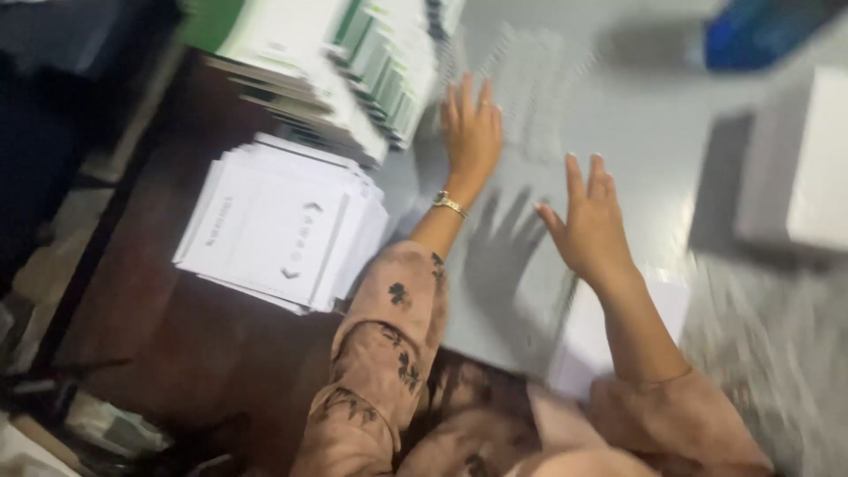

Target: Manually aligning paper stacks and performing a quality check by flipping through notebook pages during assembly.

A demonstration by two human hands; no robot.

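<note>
Motion blur softens much of this head-camera view, and the far right of the frame is hardest to read; a white box at the right edge of the surface is cut off by the frame, its faces smeared; a blue object at the far right corner is too blurred to identify. The person's left hand lies flat, fingers spread and holding nothing, at the near edge of a streaked sheet of clear blister strips toward the far side of the grey surface; whether the palm actually presses down cannot be told. The right hand hovers nearer the person, fingers open and empty, casting a sharp shadow on the surface to its left; beneath its wrist a white sheet at the near edge is partly hidden by the forearm. A gold wristwatch shows on the left wrist above a pink floral sleeve. To the left, a stack of flat white cartons rests on a dark brown top adjoining the grey one; behind it a fanned row of green-and-white cartons runs out of the frame's top edge. The room beyond the left edge is dark and indistinct.
</note>
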